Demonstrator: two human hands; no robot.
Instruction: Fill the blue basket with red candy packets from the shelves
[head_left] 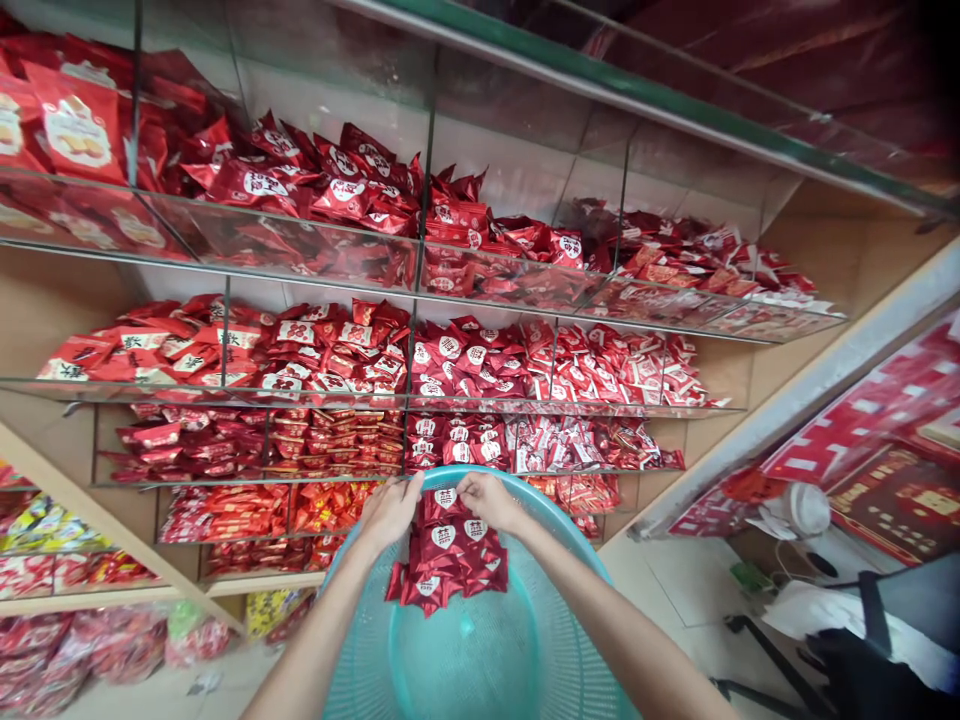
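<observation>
Head view: teal basket (465, 665) holds red packets (445, 538); left fingers (407, 498) loosely bent, right fingers (474, 489) curled, both holds unclear.

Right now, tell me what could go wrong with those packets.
The red packets are bunched toward the far side of the basket, so the pile might slide inward. Shelf packets are heaped just beyond it, so a careless move of the left hand or right hand could perhaps knock some loose.
</observation>
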